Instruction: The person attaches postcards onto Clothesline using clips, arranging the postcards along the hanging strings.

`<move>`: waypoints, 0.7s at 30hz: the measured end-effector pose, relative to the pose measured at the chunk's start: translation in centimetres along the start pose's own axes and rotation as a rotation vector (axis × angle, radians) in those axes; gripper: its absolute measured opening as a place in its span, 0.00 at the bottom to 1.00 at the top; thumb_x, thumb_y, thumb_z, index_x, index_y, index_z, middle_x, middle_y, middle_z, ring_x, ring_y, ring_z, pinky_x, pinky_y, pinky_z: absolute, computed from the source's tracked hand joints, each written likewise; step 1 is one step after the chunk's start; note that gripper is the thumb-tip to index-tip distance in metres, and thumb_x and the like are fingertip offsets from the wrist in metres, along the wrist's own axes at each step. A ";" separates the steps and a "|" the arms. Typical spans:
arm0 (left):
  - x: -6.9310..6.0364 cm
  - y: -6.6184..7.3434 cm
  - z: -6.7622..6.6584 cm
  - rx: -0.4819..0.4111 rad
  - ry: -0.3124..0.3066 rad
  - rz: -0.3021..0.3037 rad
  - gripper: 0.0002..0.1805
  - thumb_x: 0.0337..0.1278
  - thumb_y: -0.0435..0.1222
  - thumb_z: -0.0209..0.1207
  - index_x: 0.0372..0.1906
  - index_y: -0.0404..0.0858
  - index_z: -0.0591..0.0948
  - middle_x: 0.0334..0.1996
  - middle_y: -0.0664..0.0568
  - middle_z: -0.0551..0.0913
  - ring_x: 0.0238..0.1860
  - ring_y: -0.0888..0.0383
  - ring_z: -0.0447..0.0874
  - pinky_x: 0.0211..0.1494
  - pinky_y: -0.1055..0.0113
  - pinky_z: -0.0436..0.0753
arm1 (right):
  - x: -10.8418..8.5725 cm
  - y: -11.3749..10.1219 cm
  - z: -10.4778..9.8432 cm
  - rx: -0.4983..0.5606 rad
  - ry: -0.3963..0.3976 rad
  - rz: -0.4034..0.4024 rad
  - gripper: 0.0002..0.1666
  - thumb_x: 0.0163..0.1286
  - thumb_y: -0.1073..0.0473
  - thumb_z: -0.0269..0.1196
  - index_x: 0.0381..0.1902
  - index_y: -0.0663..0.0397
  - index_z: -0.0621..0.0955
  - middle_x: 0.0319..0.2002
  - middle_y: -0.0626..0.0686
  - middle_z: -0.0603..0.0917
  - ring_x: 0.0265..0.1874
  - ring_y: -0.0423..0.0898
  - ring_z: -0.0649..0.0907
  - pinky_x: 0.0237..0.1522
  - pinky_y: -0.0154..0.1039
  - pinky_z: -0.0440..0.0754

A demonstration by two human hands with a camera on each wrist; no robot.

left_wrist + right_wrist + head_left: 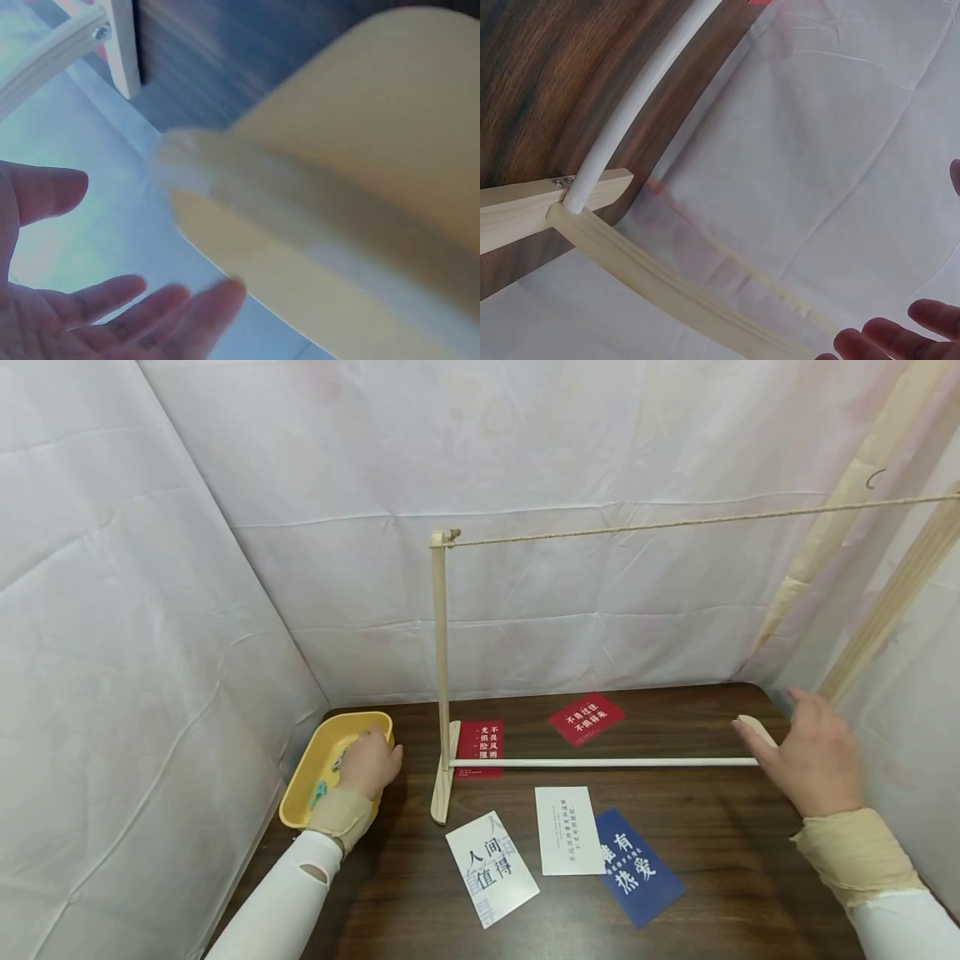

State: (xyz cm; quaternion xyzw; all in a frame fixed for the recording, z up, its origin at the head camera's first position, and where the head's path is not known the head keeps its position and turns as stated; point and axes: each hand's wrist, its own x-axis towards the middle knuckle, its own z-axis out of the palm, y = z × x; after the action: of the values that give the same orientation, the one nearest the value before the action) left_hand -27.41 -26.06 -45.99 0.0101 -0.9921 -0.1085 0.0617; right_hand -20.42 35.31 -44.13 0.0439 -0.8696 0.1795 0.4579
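Observation:
My left hand (366,762) is over the right side of a yellow plastic tray (300,777). In the left wrist view its thumb and fingers (112,300) stand apart beside the tray's wall, with nothing seen between them. Small clips, one of them a teal clip (319,792), lie inside the tray; their exact kind is too small to tell. My right hand (817,760) hovers at the right end of a wooden frame, near its right post (892,593). Its fingers (892,341) are spread and hold nothing.
A twine line (675,524) runs from the left post (440,643) to the right one, above a white rod (600,762). Below lie red cards (587,718), white cards (492,870) and a blue card (641,881) on the dark wooden table (405,893). White cloth surrounds it.

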 end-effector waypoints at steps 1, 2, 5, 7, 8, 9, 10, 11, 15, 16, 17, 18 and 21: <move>-0.1 0.1 0.0 -0.003 0.016 0.002 0.30 0.78 0.44 0.61 0.61 0.17 0.74 0.52 0.23 0.82 0.48 0.27 0.87 0.53 0.37 0.87 | 0.0 0.0 0.0 -0.001 0.005 0.002 0.50 0.60 0.40 0.74 0.61 0.82 0.77 0.49 0.84 0.81 0.46 0.84 0.79 0.44 0.76 0.75; -0.1 0.2 0.0 -0.011 0.030 0.003 0.32 0.78 0.44 0.60 0.63 0.17 0.73 0.55 0.23 0.81 0.51 0.26 0.85 0.56 0.36 0.86 | 0.1 0.1 0.0 -0.002 0.010 0.004 0.51 0.60 0.40 0.74 0.61 0.82 0.77 0.49 0.84 0.81 0.46 0.84 0.79 0.45 0.76 0.75; -0.2 0.4 0.1 -0.060 0.093 0.018 0.34 0.79 0.45 0.60 0.69 0.18 0.70 0.59 0.23 0.78 0.57 0.25 0.82 0.61 0.35 0.83 | 0.1 0.1 0.0 0.002 0.016 0.020 0.52 0.60 0.39 0.72 0.62 0.83 0.76 0.51 0.85 0.80 0.49 0.84 0.79 0.49 0.77 0.75; -0.2 0.5 0.1 -0.109 0.135 0.036 0.35 0.81 0.47 0.58 0.71 0.19 0.69 0.61 0.22 0.77 0.61 0.26 0.80 0.65 0.34 0.81 | 0.2 0.1 -0.1 0.011 0.013 0.048 0.53 0.57 0.43 0.75 0.64 0.84 0.74 0.54 0.85 0.79 0.52 0.84 0.78 0.53 0.78 0.74; -0.2 0.6 0.1 -0.135 0.153 0.044 0.36 0.82 0.48 0.56 0.72 0.20 0.69 0.63 0.23 0.77 0.63 0.26 0.79 0.67 0.35 0.80 | 0.2 0.0 -0.1 0.019 0.012 0.065 0.53 0.57 0.43 0.75 0.65 0.83 0.74 0.55 0.86 0.78 0.54 0.84 0.77 0.56 0.78 0.74; -0.2 0.7 0.1 -0.163 0.170 0.052 0.36 0.83 0.48 0.55 0.73 0.20 0.68 0.64 0.23 0.77 0.66 0.26 0.78 0.69 0.35 0.79 | 0.2 0.1 -0.2 0.026 0.013 0.084 0.54 0.58 0.43 0.75 0.66 0.83 0.73 0.56 0.86 0.78 0.55 0.84 0.76 0.58 0.78 0.73; -0.2 0.7 0.1 -0.195 0.182 0.059 0.37 0.84 0.49 0.53 0.75 0.21 0.68 0.66 0.22 0.76 0.67 0.26 0.77 0.71 0.35 0.78 | 0.2 0.1 -0.2 0.038 0.016 0.105 0.55 0.58 0.43 0.75 0.68 0.82 0.72 0.58 0.85 0.77 0.57 0.84 0.76 0.60 0.78 0.72; -0.2 0.8 0.1 -0.227 0.191 0.062 0.37 0.84 0.51 0.52 0.76 0.22 0.67 0.68 0.23 0.75 0.69 0.27 0.76 0.73 0.35 0.77 | 0.2 0.1 -0.2 0.054 0.020 0.124 0.56 0.59 0.43 0.76 0.69 0.81 0.71 0.59 0.85 0.76 0.58 0.84 0.75 0.61 0.78 0.71; -0.4 1.3 0.0 -0.382 0.191 0.068 0.38 0.86 0.54 0.48 0.79 0.27 0.65 0.73 0.27 0.73 0.75 0.30 0.72 0.77 0.36 0.73 | 0.2 0.2 -0.2 0.113 0.032 0.190 0.56 0.64 0.41 0.74 0.74 0.78 0.68 0.63 0.85 0.73 0.62 0.84 0.72 0.64 0.77 0.69; -0.5 1.5 0.0 -0.427 0.184 0.075 0.38 0.86 0.54 0.48 0.79 0.27 0.65 0.74 0.27 0.72 0.76 0.30 0.71 0.78 0.36 0.72 | 0.2 0.2 -0.2 0.127 0.032 0.214 0.56 0.66 0.42 0.73 0.75 0.78 0.67 0.63 0.85 0.73 0.62 0.83 0.72 0.64 0.76 0.68; -0.6 1.7 0.0 -0.474 0.175 0.082 0.38 0.86 0.54 0.48 0.80 0.28 0.65 0.75 0.28 0.71 0.77 0.31 0.70 0.79 0.36 0.71 | 0.2 0.2 -0.2 0.141 0.031 0.239 0.55 0.67 0.44 0.73 0.75 0.77 0.67 0.64 0.85 0.72 0.62 0.83 0.72 0.64 0.76 0.68; -0.7 1.8 0.0 -0.519 0.166 0.091 0.38 0.86 0.54 0.48 0.80 0.28 0.65 0.76 0.29 0.71 0.78 0.32 0.69 0.80 0.36 0.71 | 0.2 0.1 -0.2 0.155 0.031 0.271 0.54 0.67 0.45 0.73 0.76 0.76 0.66 0.64 0.84 0.72 0.62 0.82 0.72 0.65 0.75 0.68; -0.9 2.5 0.1 -0.622 0.151 0.133 0.36 0.86 0.52 0.50 0.80 0.29 0.64 0.77 0.30 0.70 0.79 0.33 0.68 0.81 0.37 0.69 | 0.2 -0.1 -0.2 0.197 0.042 0.367 0.51 0.67 0.52 0.74 0.77 0.74 0.66 0.66 0.82 0.71 0.64 0.79 0.72 0.69 0.71 0.68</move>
State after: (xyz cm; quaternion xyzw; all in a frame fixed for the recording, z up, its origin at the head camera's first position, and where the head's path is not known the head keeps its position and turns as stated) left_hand -26.57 -23.56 -45.61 -0.0658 -0.9025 -0.4011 0.1422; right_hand -20.35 35.32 -43.85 -0.0746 -0.8314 0.3452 0.4291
